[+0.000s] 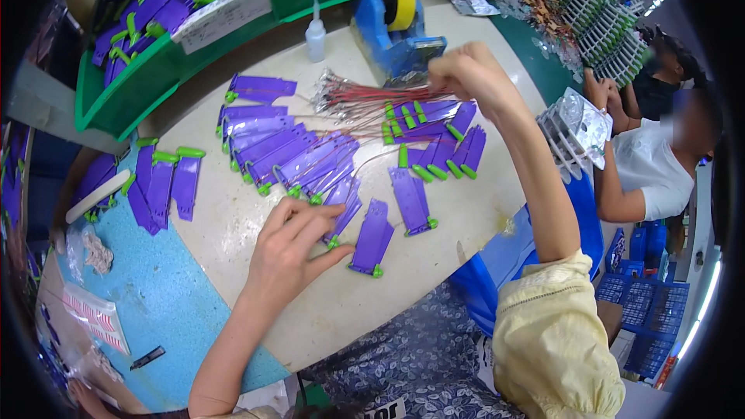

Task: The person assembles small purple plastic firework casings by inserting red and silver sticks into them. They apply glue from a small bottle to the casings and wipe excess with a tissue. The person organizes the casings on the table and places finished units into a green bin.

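Note:
Flat purple plastic parts with green ends lie in an overlapping row across the table. My left hand (291,240) is over the near end of that row, thumb and fingers apart around the green end of one purple part (349,192). A separate purple part (372,237) lies just right of its thumb. My right hand (473,74) is closed beside the blue tape dispenser (372,39), above the right end of a bundle of red wires (372,95). Whatever its fingers pinch is hidden. More purple parts (438,154) with green grips lie below it.
A green bin (132,93) heaped with purple parts borders the far left. A white squeeze bottle (315,39) stands near the dispenser. Other purple parts (161,186) lie at left by a blue mat (163,295). At right, a person (652,163) handles white racks (570,136).

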